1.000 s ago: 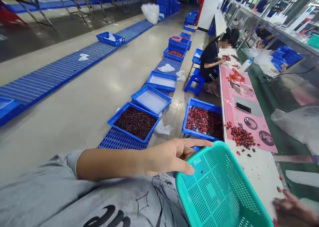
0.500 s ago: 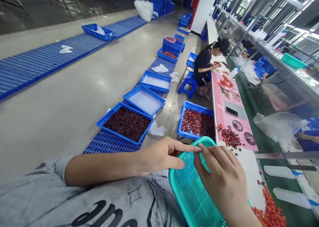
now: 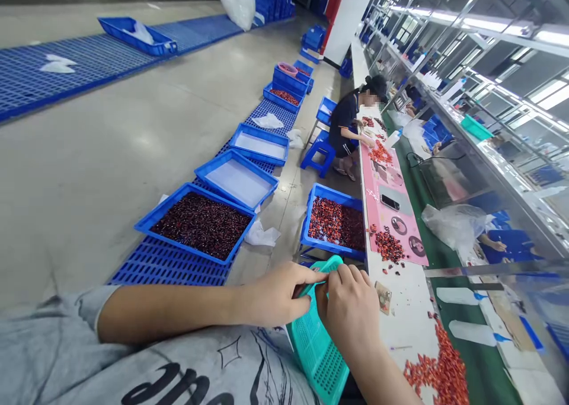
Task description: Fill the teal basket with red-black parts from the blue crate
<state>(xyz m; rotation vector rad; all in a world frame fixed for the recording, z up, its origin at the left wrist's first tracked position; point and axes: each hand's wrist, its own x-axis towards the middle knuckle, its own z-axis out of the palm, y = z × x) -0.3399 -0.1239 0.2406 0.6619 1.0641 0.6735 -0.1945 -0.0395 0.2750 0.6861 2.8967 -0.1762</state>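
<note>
A green plastic mesh basket is tilted at my lap, beside the table edge, and partly hidden by my hands. My left hand reaches across its near side with index finger and thumb stretched out and apart. Over the basket, my right hand has its fingers bent and pressed together at the tip of my left index finger. Whatever may be between those fingertips is hidden. To the right, a heap of small glossy red pieces lies on the white table.
A blue tray of red and dark pieces stands against the table. Another blue tray, of dark pieces, rests on blue floor grating. A pink mat holds a phone. Farther along, a person sits at the table.
The view has shifted, showing more of the table. The basket has tipped more steeply, hiding much of its inside. My right hand has moved left, its fingers more closed.
</note>
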